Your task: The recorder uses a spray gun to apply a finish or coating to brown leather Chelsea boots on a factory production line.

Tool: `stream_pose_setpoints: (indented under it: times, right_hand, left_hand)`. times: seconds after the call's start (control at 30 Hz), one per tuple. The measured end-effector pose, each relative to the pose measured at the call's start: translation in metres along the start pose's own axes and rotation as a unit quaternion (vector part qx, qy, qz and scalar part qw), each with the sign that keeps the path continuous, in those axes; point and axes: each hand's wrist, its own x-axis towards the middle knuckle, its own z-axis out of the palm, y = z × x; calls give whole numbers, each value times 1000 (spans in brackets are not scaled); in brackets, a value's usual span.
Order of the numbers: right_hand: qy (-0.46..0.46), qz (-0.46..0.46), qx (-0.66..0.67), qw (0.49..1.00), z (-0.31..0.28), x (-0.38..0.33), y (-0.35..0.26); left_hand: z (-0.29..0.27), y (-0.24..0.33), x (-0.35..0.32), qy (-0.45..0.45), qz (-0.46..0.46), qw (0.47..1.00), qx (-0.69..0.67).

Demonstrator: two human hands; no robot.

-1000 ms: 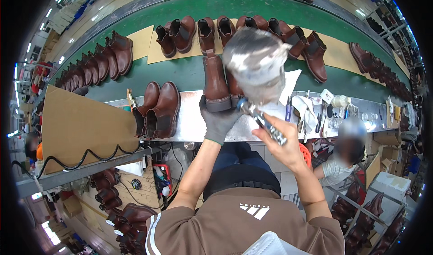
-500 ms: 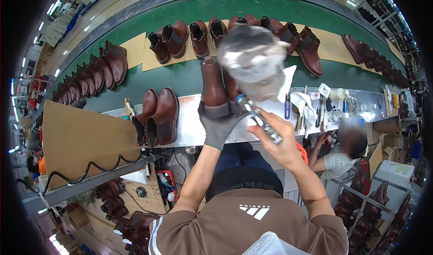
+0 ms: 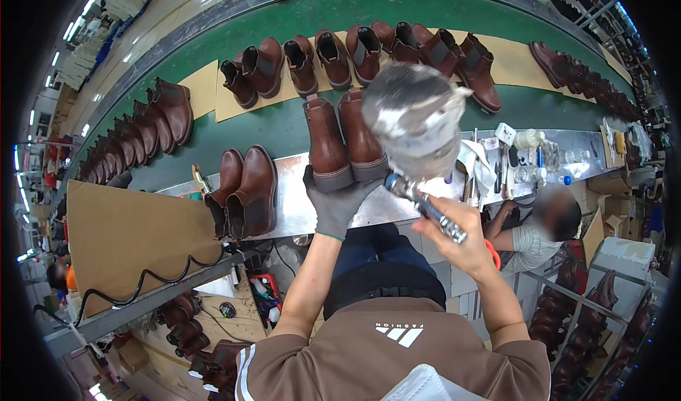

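Observation:
My left hand, in a grey glove, is closed around the heel ends of a pair of brown leather ankle boots. The left boot and the right boot stand side by side, soles toward me, above the bench edge. My right hand, bare, grips a metal spray gun just right of the boots. A large cup wrapped in smeared, whitish plastic sits on top of the gun and hides part of the right boot. The gun's nozzle is hidden beneath the cup.
Another boot pair stands left on the metal bench. Beyond, rows of boots line cardboard on a green conveyor. Cloth, brushes and bottles lie right. A co-worker sits lower right; a cardboard sheet stands left.
The spray gun and its cup have shifted right and slightly down, uncovering more of the right boot. My left hand and the boots have moved slightly left.

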Motion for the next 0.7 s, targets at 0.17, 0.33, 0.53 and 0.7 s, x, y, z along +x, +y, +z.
stream_pose_setpoints:
  times: [0.17,0.33,0.53,0.7]
  right_hand:
    - [-33,34,-5,999,8,12,-2]
    - [35,54,-57,996,-12,8,-14]
    - [-10,36,-96,995,-10,-3,-8]
    - [88,12,-100,991,-6,6,-1]
  left_hand:
    - [2,1,1,15,35,992,118]
    - [25,0,-1,5,-61,991,-120]
    - [36,-11,10,31,-59,990,-123]
    - [35,-20,15,32,-50,992,-114]
